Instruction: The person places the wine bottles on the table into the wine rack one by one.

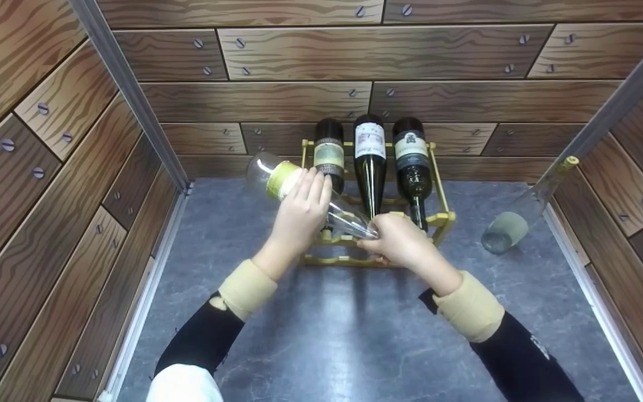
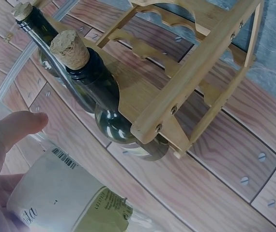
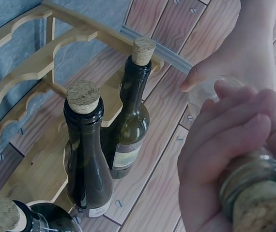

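A clear glass bottle with a white and yellow label lies slantwise above the left front of a wooden wine rack. Its base points to the upper left. My left hand holds the bottle's body over the label, fingers across the top. With curled fingers my right hand grips the neck, and the cork sticks out of that fist. Three dark corked wine bottles lie in the rack: a left one, a middle one and a right one.
Another clear bottle with a yellowish stopper stands on the grey marbled floor to the right of the rack. Wood-patterned panels rise at the back and both sides, with grey metal strips along the corners.
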Demonstrator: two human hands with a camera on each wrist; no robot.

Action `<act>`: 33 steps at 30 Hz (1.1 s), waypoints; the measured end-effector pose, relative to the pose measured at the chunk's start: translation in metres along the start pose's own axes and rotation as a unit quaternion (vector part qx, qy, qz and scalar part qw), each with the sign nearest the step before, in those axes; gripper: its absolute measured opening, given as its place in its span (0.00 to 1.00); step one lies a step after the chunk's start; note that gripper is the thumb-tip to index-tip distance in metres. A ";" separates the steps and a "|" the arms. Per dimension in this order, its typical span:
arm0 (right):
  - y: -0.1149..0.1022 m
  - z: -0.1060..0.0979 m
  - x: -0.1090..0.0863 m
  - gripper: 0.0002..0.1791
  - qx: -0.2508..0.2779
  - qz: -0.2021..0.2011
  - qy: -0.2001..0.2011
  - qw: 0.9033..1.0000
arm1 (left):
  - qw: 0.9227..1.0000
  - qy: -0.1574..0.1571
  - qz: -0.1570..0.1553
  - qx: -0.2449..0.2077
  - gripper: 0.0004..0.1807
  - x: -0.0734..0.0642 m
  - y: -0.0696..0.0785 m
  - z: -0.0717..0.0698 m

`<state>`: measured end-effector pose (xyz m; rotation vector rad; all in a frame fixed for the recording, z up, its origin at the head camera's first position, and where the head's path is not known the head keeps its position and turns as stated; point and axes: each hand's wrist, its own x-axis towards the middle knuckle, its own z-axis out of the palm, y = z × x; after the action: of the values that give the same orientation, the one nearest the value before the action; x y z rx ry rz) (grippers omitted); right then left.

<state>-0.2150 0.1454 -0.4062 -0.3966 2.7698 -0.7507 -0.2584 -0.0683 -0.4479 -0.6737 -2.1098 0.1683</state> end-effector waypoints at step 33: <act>0.009 -0.014 -0.006 0.06 0.074 0.010 0.049 0.996 | 0.999 0.016 -0.023 -0.044 0.41 0.011 -0.014 -0.003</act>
<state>-0.2153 0.1607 -0.3983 -0.3105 2.7800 -0.9891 -0.2668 -0.0747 -0.4326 -0.6742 -2.1107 0.0383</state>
